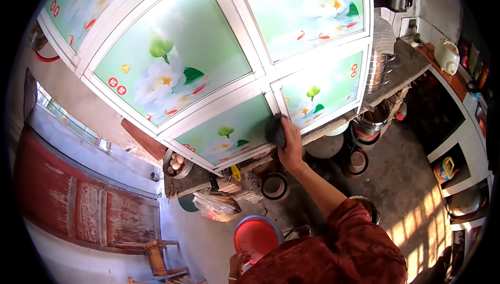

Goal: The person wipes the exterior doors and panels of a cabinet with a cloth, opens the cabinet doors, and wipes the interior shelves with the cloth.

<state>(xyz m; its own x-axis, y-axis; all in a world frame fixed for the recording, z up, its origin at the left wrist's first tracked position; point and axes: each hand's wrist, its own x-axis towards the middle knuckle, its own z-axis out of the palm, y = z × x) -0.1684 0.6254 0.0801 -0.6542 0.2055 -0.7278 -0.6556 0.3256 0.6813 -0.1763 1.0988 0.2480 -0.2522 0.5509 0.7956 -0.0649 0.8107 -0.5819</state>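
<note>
My right hand [291, 146] is closed around a dark, bunched cloth [275, 131]. It presses the cloth to the white frame of a cabinet [266, 70], between two lower door panels. The panels are pale green, with lotus flowers, goldfish and red round characters. Low in the view, my left hand [238, 264] shows only in part, beside my body. It overlaps the edge of a red basin [255, 237] with a pale rim; whether it touches the basin or how its fingers are set is not clear.
The cabinet stands on a stone ledge [398, 68]. A bowl of eggs [177, 163] and a hanging plastic bag [216, 206] are at its left corner. Pots [371, 122] and a bucket [274, 186] sit below. A wooden chair [156, 258] stands lower left; a white counter [458, 143] lines the right.
</note>
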